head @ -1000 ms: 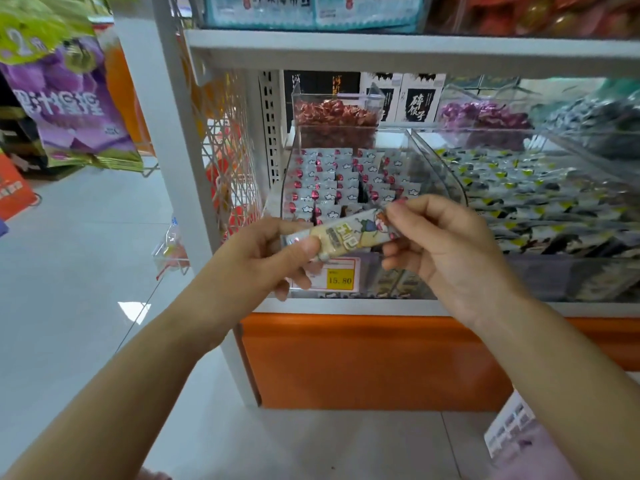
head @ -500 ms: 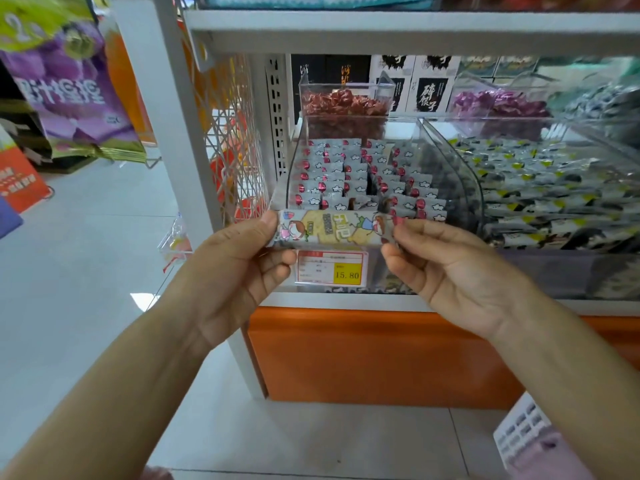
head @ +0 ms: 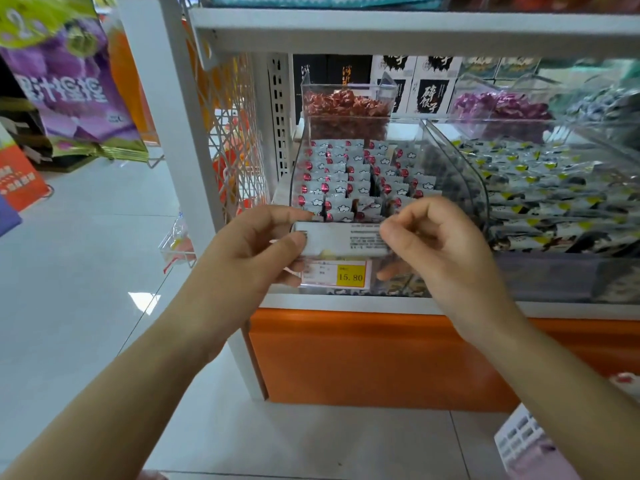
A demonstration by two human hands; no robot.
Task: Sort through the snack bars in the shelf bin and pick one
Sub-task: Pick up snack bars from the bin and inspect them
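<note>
Snack bar (head: 341,239), printed back facing the camera, was held level before the clear shelf bin (head: 460,157); left hand (head: 249,252) and right hand (head: 436,244) each pinched one end.

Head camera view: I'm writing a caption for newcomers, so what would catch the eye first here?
The snack bar held level at the centre, its pale side with small print facing the camera; the left hand grips one end and the right hand pinches the other. Just behind it sits the clear bin packed with rows of bars, a yellow price tag reading 15.80 on its front.
</note>
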